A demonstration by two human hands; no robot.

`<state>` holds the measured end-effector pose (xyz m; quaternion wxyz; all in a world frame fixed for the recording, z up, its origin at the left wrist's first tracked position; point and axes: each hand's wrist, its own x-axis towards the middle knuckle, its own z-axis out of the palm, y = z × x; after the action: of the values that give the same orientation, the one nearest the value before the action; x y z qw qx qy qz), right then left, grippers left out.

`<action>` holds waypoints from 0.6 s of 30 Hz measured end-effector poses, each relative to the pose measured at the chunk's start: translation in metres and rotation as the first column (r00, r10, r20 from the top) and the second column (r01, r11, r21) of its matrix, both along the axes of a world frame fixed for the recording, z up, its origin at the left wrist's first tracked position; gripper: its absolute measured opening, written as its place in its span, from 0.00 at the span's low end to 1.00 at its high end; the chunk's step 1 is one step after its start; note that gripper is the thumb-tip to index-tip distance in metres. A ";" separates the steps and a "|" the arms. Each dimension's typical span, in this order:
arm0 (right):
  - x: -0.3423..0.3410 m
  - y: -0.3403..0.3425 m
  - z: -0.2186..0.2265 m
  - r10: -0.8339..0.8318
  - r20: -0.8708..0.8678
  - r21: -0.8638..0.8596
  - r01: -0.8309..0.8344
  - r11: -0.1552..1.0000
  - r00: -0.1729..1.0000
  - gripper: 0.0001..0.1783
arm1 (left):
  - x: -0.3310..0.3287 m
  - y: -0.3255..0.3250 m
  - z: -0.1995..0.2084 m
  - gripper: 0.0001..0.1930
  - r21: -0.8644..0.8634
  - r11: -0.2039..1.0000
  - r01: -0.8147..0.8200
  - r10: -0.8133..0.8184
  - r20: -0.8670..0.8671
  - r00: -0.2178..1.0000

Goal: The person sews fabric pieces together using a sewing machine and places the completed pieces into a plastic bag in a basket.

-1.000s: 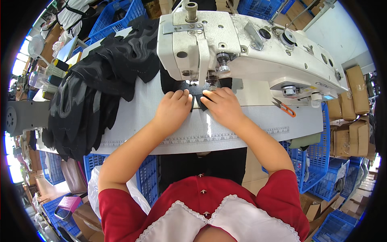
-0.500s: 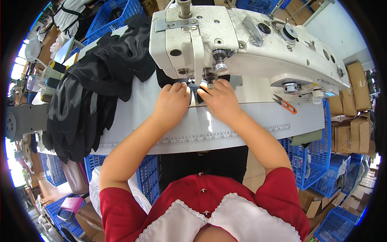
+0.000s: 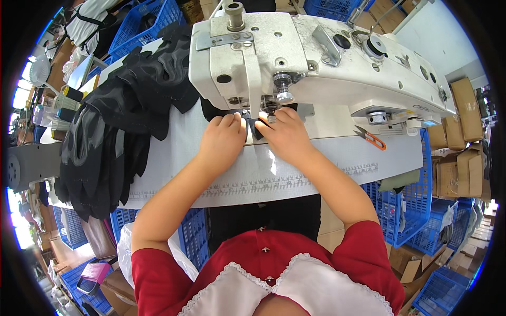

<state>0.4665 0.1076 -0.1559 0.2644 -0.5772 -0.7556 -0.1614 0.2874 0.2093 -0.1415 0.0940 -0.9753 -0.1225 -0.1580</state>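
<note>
One head-worn fisheye camera is looking steeply down from above the white sewing machine point(image 3: 316, 63), sitting close over it. The machine is filling the upper centre, the table point(image 3: 295, 174) is spreading below it, and straight edges are bending toward the dark round rim.

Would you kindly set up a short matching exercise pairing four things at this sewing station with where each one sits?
Things:
1. small black fabric piece
2. orange-handled snips
3. pile of black garments
4. left hand

Places:
A. heaped on the left part of the table
B. under the needle, between both hands
C. on the table right of the right hand, below the sewing machine arm
D. flat on the table, just left of the needle

Pairs: 1-B, 2-C, 3-A, 4-D
</note>
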 end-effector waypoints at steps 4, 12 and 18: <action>0.001 -0.002 0.001 -0.014 0.004 0.003 0.014 1.000 1.000 0.09 | 0.003 -0.002 0.002 0.12 -0.001 1.000 -0.002 0.002 0.002 1.000; 0.000 -0.002 0.001 -0.004 -0.035 -0.007 0.003 1.000 0.999 0.10 | 0.000 -0.001 0.000 0.12 -0.024 0.999 -0.024 0.023 -0.022 0.999; 0.000 -0.001 0.002 -0.004 -0.024 -0.020 0.004 1.000 1.000 0.09 | 0.001 0.000 0.000 0.13 -0.005 1.000 -0.006 0.006 -0.012 1.000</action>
<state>0.4666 0.1061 -0.1541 0.2673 -0.5831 -0.7529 -0.1476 0.2880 0.2096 -0.1414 0.0926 -0.9761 -0.1254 -0.1516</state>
